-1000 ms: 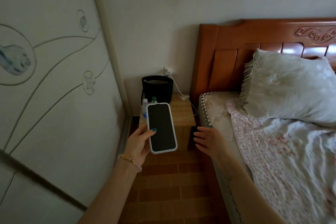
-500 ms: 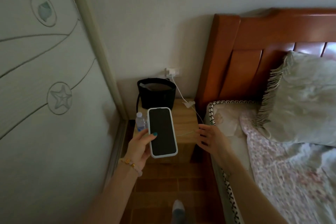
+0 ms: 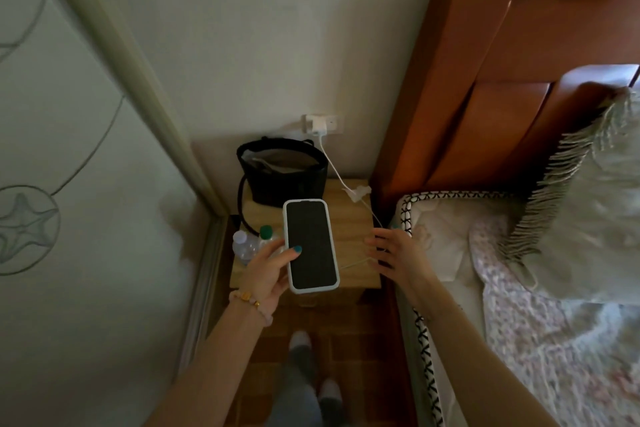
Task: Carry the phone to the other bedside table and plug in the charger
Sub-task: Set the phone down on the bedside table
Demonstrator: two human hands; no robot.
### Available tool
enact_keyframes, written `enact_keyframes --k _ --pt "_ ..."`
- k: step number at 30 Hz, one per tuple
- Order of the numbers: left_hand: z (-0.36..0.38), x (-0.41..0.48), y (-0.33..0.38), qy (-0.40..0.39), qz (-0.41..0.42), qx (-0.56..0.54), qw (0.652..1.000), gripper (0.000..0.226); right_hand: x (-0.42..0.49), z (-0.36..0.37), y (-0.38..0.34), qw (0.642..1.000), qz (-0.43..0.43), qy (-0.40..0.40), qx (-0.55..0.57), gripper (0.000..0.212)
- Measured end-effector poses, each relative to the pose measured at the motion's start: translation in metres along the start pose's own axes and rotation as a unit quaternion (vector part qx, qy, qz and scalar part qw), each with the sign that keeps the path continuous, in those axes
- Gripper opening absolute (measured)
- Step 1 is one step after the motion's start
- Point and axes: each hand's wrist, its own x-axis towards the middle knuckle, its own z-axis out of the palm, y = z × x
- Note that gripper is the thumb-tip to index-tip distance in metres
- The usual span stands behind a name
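Left hand point(image 3: 266, 270) is gripping the dark-screened phone in its pale case point(image 3: 310, 246), held over the small light-wood bedside table point(image 3: 353, 225). Right hand point(image 3: 394, 253) sits spread at the table's right edge, fingers loose by the thin white charger cable point(image 3: 349, 265); can't tell if it's actually pinching it. White plug point(image 3: 317, 123) is in the far wall socket.

head view | steep downward | close above bedside table point(image 3: 349, 218)
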Motion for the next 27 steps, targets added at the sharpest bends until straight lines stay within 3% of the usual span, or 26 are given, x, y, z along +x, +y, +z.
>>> enact_keyframes --k 10,18,27 --pt "0.026 0.119 0.019 -0.029 -0.097 0.023 0.995 0.033 0.102 0.031 -0.022 0.997 0.07 -0.002 0.04 0.034" --pt "0.03 0.196 0.017 -0.057 -0.159 0.051 0.984 0.032 0.164 0.043 -0.019 0.994 0.095 -0.043 -0.032 0.039" --pt "0.043 0.228 0.002 -0.079 -0.176 0.094 0.977 0.033 0.202 0.036 0.009 0.991 0.122 0.012 -0.059 0.026"
